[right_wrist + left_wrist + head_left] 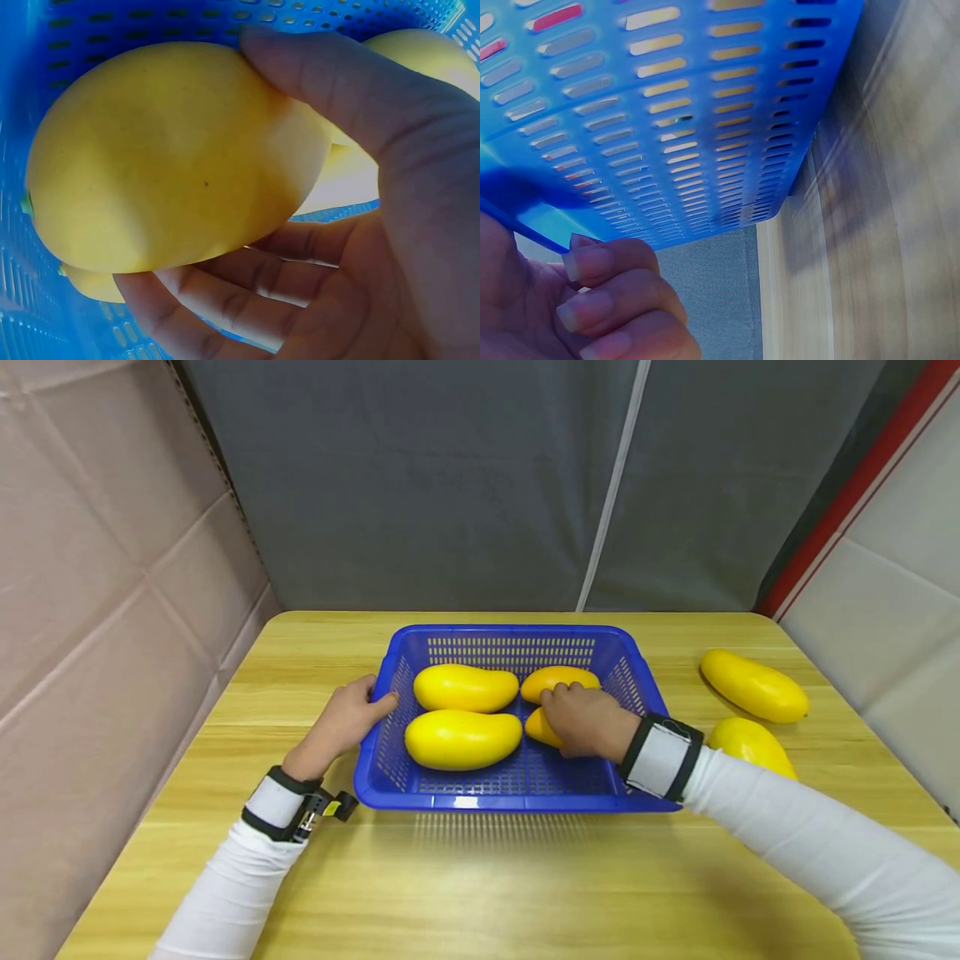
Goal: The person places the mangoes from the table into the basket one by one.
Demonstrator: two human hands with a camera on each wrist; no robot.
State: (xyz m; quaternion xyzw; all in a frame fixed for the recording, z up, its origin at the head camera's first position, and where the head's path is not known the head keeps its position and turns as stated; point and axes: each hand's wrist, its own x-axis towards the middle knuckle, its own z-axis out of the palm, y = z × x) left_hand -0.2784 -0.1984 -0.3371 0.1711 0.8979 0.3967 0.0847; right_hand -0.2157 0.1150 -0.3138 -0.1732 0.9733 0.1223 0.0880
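A blue plastic basket (517, 802) with slotted walls stands on the wooden table. My left hand (348, 714) grips its left rim, thumb on the inner side and fingers curled outside, as the left wrist view shows. Inside the basket, my right hand (588, 718) holds a yellow mango (172, 157) between thumb and fingers; in the head view the hand covers much of it. Just behind that hand lies another mango (558, 679). Two more mangoes, a rear one (465, 687) and a front one (463, 740), lie side by side in the basket's left half.
On the table (480, 885) to the right of the basket are two mangoes, one farther back (753, 685) and one nearer (750, 745), partly hidden by the right sleeve. A grey curtain (450, 485) hangs behind the table, with pale padded walls at both sides.
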